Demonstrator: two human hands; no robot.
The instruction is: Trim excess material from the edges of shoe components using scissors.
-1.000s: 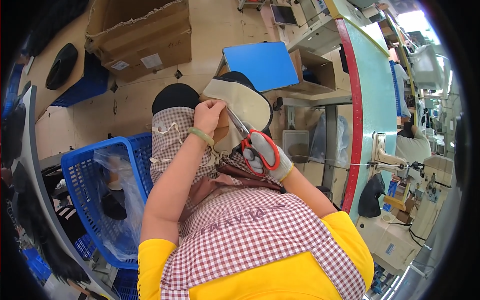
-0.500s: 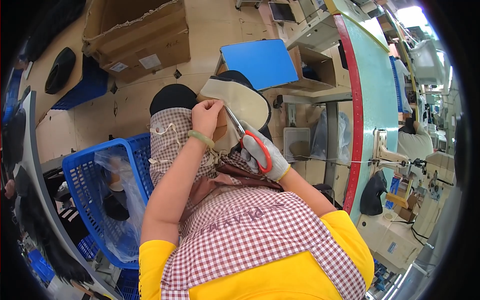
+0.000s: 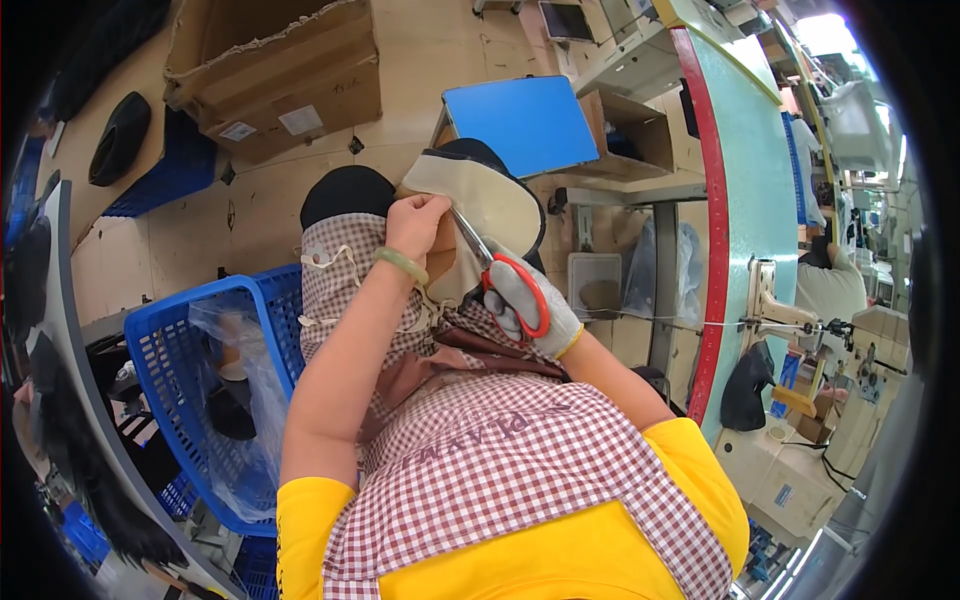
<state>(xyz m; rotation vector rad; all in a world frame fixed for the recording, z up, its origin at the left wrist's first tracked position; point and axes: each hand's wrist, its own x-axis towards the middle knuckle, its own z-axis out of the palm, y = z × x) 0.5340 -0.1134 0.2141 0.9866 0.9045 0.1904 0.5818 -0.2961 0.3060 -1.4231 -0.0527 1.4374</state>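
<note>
A cream piece with a black edge [image 3: 490, 205] lies over my lap, its curved end over my knee. My left hand [image 3: 412, 232], bare with a green bangle at the wrist, pinches the near side of this piece, where a tan part shows under the fingers. In a pale glove, my right hand [image 3: 553, 318] grips red-handled scissors [image 3: 474, 239]. Their blades point up and left, with the tips right beside my left fingertips. Whether the tips have anything between them is too small to tell.
A blue basket [image 3: 190, 310] with a clear plastic bag stands at my left. Ahead are a cardboard box [image 3: 290, 110] and a blue-topped stool [image 3: 520, 125]. To the right runs a pale green worktable [image 3: 755, 170] with a red edge and a sewing machine [image 3: 775, 305].
Both hands stay at almost the same place. My left hand and the scissors have shifted very slightly; the grips are the same.
</note>
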